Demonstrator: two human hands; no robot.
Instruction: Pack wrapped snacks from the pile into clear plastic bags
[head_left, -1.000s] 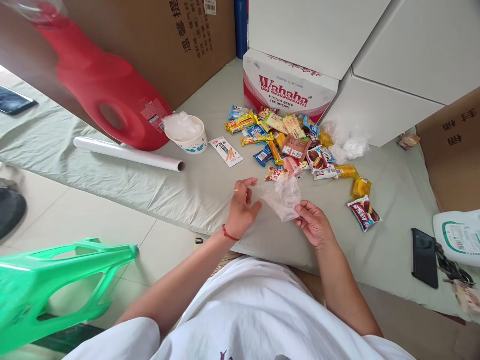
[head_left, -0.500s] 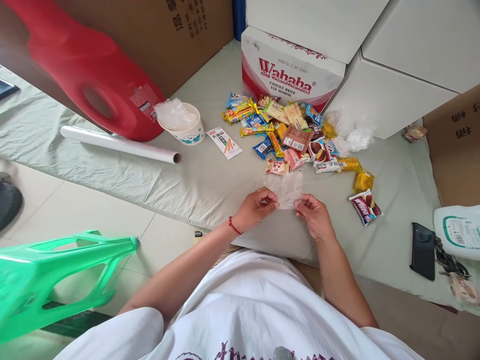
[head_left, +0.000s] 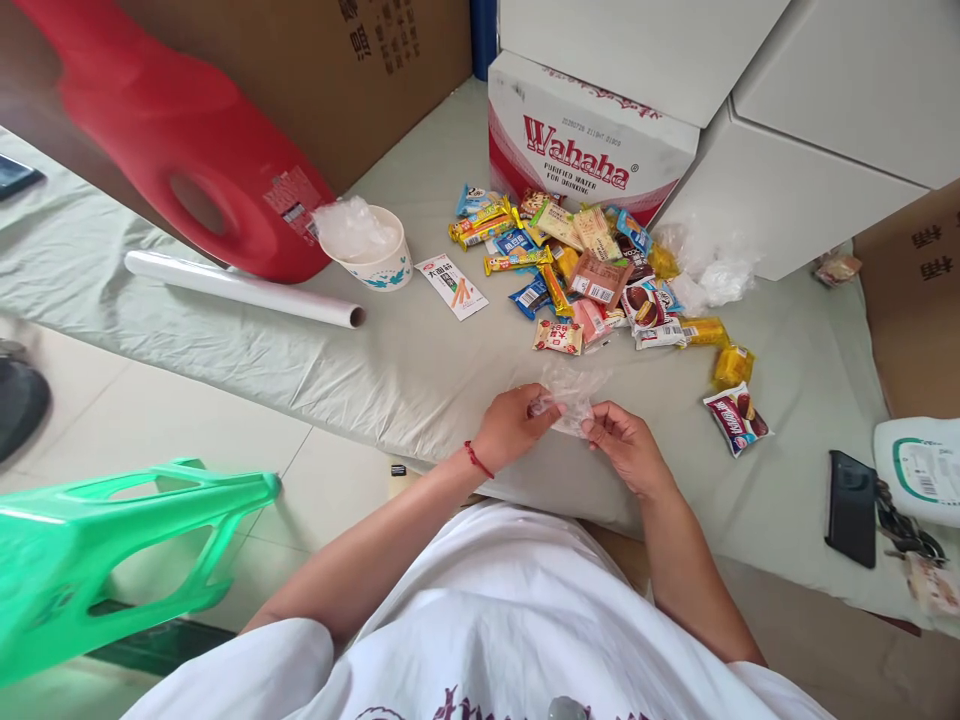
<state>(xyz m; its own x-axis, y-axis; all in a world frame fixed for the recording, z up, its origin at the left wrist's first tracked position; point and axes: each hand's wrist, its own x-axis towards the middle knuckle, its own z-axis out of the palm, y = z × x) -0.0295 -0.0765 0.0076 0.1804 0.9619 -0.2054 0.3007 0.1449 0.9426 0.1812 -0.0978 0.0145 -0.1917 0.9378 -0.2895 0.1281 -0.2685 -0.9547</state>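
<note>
Between my two hands is a small clear plastic bag (head_left: 574,385), thin and crumpled, held just above the cloth-covered surface (head_left: 420,400). My left hand (head_left: 517,420), with a red cord at the wrist, is closed on the bag's left side. Thumb and fingers of my right hand (head_left: 621,438) pinch its right edge. Beyond the bag lies a pile of wrapped snacks; the closest is a small cream-and-red packet (head_left: 558,337). Off to the right are a yellow-wrapped snack (head_left: 733,367) and a purple-and-white snack packet (head_left: 738,417).
A paper tub (head_left: 386,265) with plastic inside, a white film roll (head_left: 247,290) and a red jug (head_left: 195,150) stand left. Behind the snacks is a Wahaha carton (head_left: 585,150). A phone (head_left: 852,508) lies right; a green stool (head_left: 135,540) stands on the floor.
The bag was spread flatter between my fingertips; now it is bunched up and closer to me. My left hand has closed further around it.
</note>
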